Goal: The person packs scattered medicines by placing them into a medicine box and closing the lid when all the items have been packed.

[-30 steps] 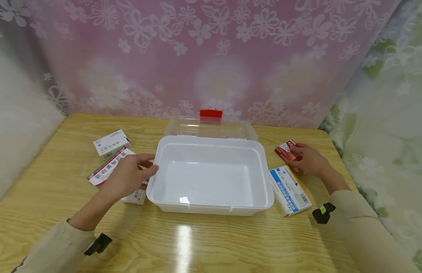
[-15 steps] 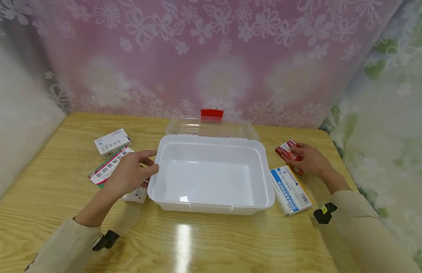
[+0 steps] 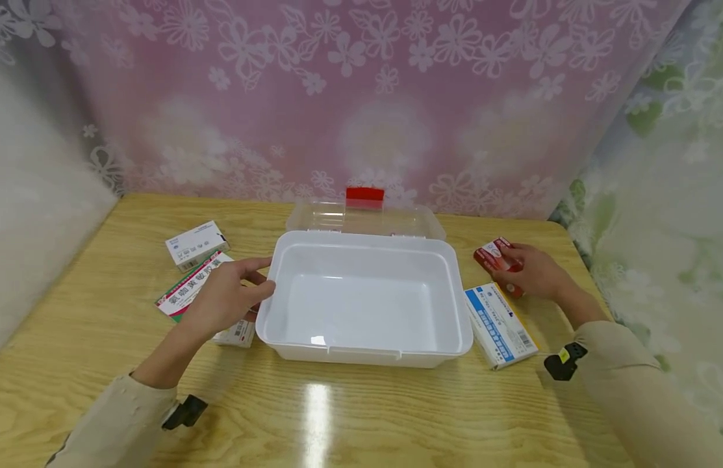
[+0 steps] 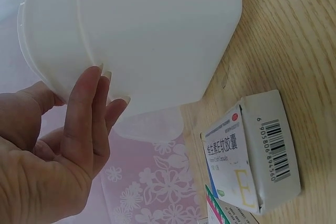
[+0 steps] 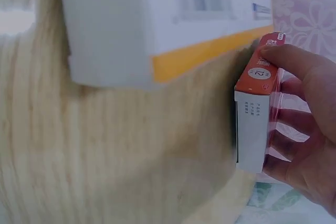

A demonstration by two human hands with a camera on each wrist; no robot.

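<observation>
A white plastic storage box (image 3: pixel 361 312) stands in the middle of the table, its clear lid (image 3: pixel 320 218) folded back behind it. My left hand (image 3: pixel 223 296) pinches its left rim, thumb on the edge and fingers against the outer wall, as the left wrist view shows. On the right, my right hand (image 3: pixel 536 273) holds a red medicine box (image 5: pixel 257 72) on the table, thumb on one narrow side and fingers on the other. Close in front of that hand lies a white, blue and yellow medicine box (image 3: pixel 500 325).
Left of the storage box lie a white medicine box (image 3: pixel 196 244), a green-and-red-edged carton (image 3: pixel 188 286) and a vitamin E carton (image 4: pixel 231 156), partly behind my left hand in the head view. A pink floral curtain (image 3: pixel 384 117) hangs behind the wooden table (image 3: pixel 250 416).
Both hands keep their holds on the storage box and the red medicine box. Everything in the head view has shifted slightly rightward together; the left forearm has moved a little to the right.
</observation>
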